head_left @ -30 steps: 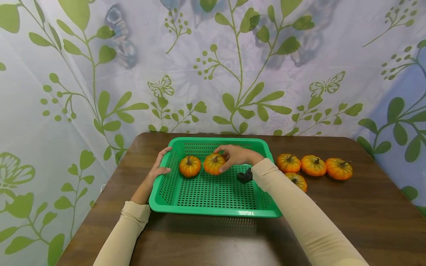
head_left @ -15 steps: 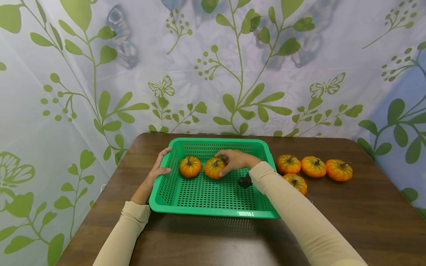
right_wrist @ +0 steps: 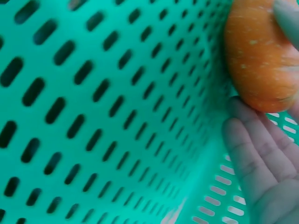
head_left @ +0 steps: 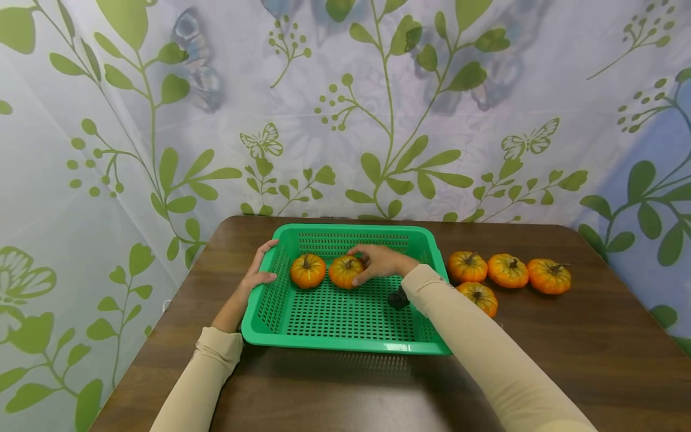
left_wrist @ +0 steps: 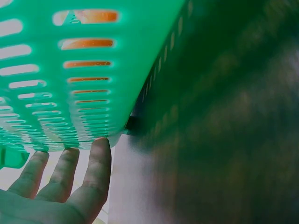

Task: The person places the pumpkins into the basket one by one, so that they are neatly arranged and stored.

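My left hand (head_left: 258,275) grips the left rim of a green perforated plastic basket (head_left: 345,346), its thumb over the edge. In the left wrist view, fingers (left_wrist: 97,163) touch the basket's outer wall (left_wrist: 140,28). Inside the basket, my right hand (head_left: 380,263) holds a small orange pumpkin (head_left: 342,273) between thumb and fingers, close over the slotted floor. The right wrist view shows this pumpkin (right_wrist: 257,60) near the wall, with the thumb on one side and fingers beneath. A second small pumpkin (head_left: 308,272) sits just left of it in the basket.
Several more small pumpkins (head_left: 508,270) are grouped on the brown wooden table (head_left: 594,360), right of the basket. A black wrist camera (head_left: 398,298) hangs under the right wrist. Behind the table stands a leaf-patterned curtain (head_left: 335,162).
The right hand and its pumpkin have come slightly lower and nearer in the basket, then shifted a touch left toward the other pumpkin. The left hand keeps its grip on the rim.
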A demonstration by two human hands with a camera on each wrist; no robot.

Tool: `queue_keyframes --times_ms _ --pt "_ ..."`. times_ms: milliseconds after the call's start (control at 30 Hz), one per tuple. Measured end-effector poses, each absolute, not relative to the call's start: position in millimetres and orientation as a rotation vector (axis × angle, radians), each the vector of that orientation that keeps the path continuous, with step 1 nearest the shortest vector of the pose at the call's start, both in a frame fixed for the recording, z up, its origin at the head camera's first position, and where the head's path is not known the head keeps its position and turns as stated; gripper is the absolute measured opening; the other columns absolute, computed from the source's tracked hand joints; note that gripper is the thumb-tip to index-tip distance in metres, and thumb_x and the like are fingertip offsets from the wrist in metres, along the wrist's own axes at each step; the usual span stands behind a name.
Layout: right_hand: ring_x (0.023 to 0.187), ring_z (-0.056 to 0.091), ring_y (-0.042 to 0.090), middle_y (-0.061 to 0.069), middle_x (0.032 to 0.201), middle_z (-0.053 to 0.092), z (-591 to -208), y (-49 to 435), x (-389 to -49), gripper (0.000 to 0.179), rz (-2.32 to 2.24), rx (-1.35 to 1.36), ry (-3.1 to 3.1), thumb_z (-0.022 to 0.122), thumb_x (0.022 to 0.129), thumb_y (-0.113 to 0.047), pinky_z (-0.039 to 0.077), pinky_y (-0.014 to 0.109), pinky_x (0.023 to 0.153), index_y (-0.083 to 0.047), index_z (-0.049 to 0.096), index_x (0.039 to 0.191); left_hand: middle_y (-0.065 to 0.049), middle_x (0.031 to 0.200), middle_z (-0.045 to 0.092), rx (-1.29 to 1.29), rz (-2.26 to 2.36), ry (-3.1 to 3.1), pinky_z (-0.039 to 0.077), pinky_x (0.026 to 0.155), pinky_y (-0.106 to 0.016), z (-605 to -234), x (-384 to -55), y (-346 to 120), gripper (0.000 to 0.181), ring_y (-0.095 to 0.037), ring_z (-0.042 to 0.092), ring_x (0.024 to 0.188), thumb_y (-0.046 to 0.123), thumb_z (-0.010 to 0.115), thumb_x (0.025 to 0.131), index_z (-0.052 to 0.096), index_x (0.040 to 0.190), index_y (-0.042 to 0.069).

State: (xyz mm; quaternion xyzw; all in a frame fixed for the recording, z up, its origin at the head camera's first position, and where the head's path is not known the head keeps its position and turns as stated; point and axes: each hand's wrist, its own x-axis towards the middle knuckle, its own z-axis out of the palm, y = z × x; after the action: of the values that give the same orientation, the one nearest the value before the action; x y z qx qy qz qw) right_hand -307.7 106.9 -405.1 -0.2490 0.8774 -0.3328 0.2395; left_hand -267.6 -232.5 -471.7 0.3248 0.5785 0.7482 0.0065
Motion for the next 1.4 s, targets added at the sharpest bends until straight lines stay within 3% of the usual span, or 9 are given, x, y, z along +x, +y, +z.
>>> queue_keyframes --times_ms 667,1067,1400 --pt "0.129 0.063 0.039 0.024 0.143 0.059 -412 103 -306 0.073 -0.88 -0.64 2.467 0.082 0.098 -0.029 0.053 0.052 0.106 -0.008 0.045 0.157 0.009 0.147 0.047 1.114 2.325 1.805 0.045 0.102 -0.019 -474 -273 -233 0.074 -0.004 0.052 0.129 -0.004 0.049 0.085 0.049 0.149 0.034" --pt "0.126 0.065 0.039 0.027 0.146 0.057 -406 108 -308 0.076 -0.915 -0.663 2.414 0.083 0.097 -0.022 0.054 0.051 0.105 -0.005 0.042 0.159 0.009 0.147 0.047 1.103 2.32 1.784 0.045 0.105 -0.019 -473 -272 -233 0.072 -0.004 0.052 0.131 -0.005 0.049 0.085 0.049 0.148 0.031" --pt "0.14 0.055 0.041 0.026 0.152 0.054 -397 115 -309 0.074 -0.843 -0.672 2.405 0.082 0.097 -0.02 0.052 0.053 0.108 -0.003 0.045 0.16 0.01 0.147 0.046 1.14 2.32 1.79 0.044 0.104 -0.018 -474 -274 -233 0.074 -0.003 0.052 0.13 -0.005 0.05 0.085 0.049 0.149 0.033"
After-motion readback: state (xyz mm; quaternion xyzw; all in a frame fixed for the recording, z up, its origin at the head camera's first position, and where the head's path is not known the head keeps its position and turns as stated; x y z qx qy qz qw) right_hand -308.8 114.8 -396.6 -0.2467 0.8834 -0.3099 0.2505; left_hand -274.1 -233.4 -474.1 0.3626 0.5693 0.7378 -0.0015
